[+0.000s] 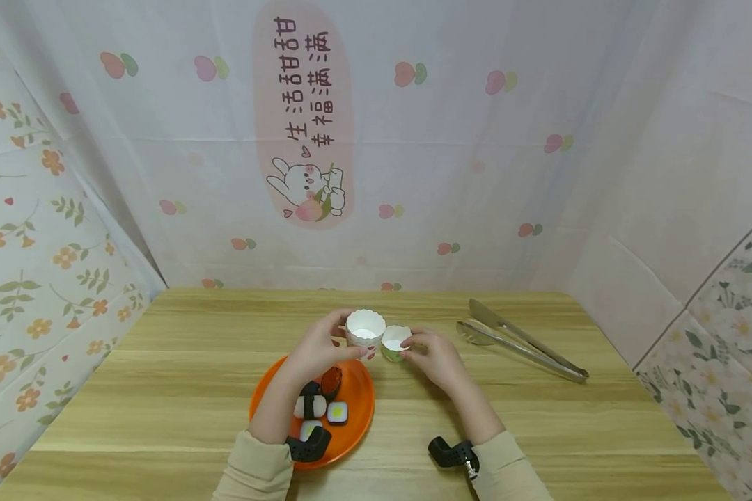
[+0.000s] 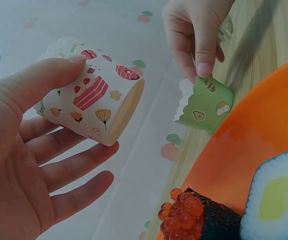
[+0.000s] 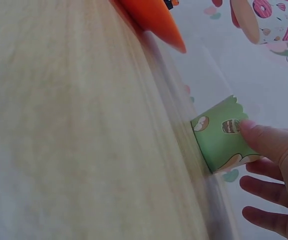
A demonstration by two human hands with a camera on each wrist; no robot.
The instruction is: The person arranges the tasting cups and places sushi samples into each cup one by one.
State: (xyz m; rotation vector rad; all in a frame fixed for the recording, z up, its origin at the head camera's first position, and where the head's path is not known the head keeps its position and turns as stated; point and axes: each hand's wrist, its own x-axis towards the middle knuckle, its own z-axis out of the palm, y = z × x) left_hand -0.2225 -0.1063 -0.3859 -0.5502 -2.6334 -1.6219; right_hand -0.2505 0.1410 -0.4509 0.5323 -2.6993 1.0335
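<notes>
My left hand (image 1: 322,346) holds a white paper baking cup (image 2: 96,92) printed with pink cakes, between thumb and fingers, raised off the table. Its scalloped mouth faces up in the head view. Beside it, my right hand (image 1: 437,358) pinches the wall of a green paper baking cup (image 3: 222,135) with small food prints; its base is at the wooden table. In the head view the two cups stand close together. Below my left forearm lies an orange plate (image 1: 358,438) with sushi pieces, among them a roe sushi (image 2: 183,217) and a roll slice (image 2: 272,205).
Metal tongs (image 1: 526,344) lie on the wooden table (image 1: 576,431) to the right of my right hand. A printed curtain (image 1: 451,139) hangs behind the table, with flowered cloth at both sides. The left forearm and its wrist camera cover part of the plate.
</notes>
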